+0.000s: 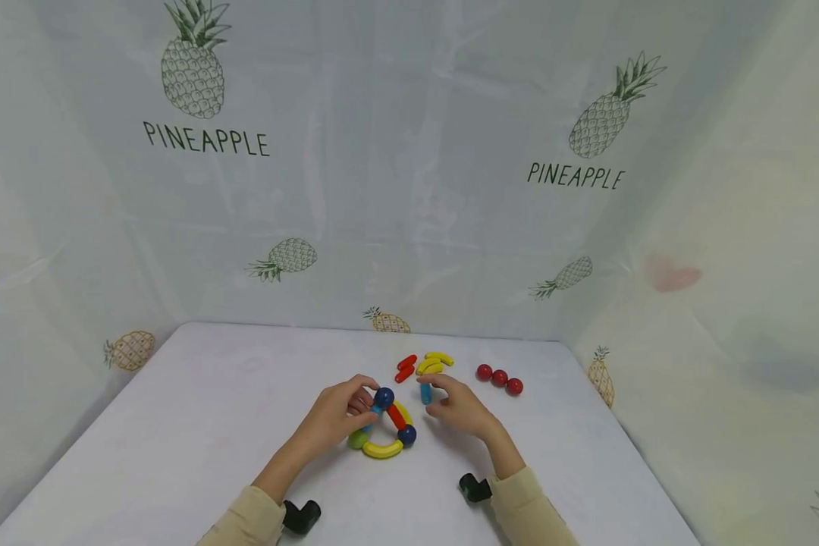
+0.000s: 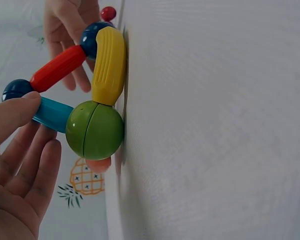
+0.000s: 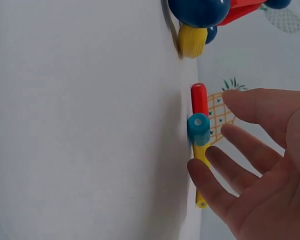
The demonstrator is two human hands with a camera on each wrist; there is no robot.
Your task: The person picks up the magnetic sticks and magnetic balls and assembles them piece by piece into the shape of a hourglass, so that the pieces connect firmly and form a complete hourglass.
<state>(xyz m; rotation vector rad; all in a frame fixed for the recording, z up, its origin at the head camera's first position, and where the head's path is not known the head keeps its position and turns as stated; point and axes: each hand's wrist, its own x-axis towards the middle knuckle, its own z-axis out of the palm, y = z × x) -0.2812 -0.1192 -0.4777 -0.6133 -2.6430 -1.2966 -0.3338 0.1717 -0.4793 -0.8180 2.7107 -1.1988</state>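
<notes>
A toy frame of magnetic rods and balls stands on the white table, with a dark blue ball (image 1: 384, 397) raised at its top. Two rods, a red rod (image 1: 396, 417) and a light blue rod (image 2: 54, 114), run down from that ball. Below are a green ball (image 2: 95, 130), a second dark blue ball (image 1: 406, 434) and curved yellow rods (image 1: 382, 450). My left hand (image 1: 334, 415) pinches the light blue rod near the top ball. Fingers spread and holding nothing, my right hand (image 1: 462, 409) is beside a loose light blue rod (image 3: 198, 129) on the table.
Behind the right hand lie loose red rods (image 1: 406, 368) and yellow curved rods (image 1: 440, 357). Several red balls (image 1: 500, 378) sit in a row farther right. Black wrist devices (image 1: 302, 517) show at both sleeves. A pineapple-print curtain (image 1: 409, 189) hangs behind the table.
</notes>
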